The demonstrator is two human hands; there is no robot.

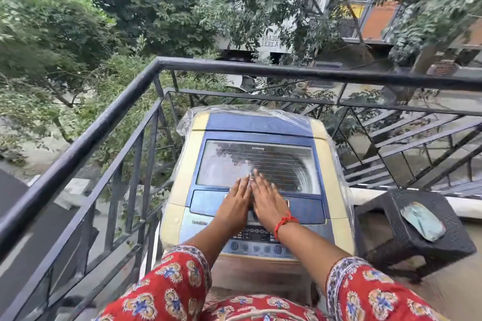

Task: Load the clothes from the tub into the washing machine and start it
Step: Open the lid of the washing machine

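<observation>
On a railed balcony, both flat hands (251,202) press the washing machine (323,164) lid.

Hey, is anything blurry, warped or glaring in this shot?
Head view: wide-angle bending curves the railing; trees at the upper left smear with motion blur; the washing machine lid reflects sky as pale glare; daylight is soft, without hard shadows; left hand and right hand look fairly sharp.

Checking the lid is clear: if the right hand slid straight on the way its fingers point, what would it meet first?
The right hand points up-left across the closed lid. It would likely cross only the bare window, then meet the blue rear panel. Depth is unclear.
</observation>
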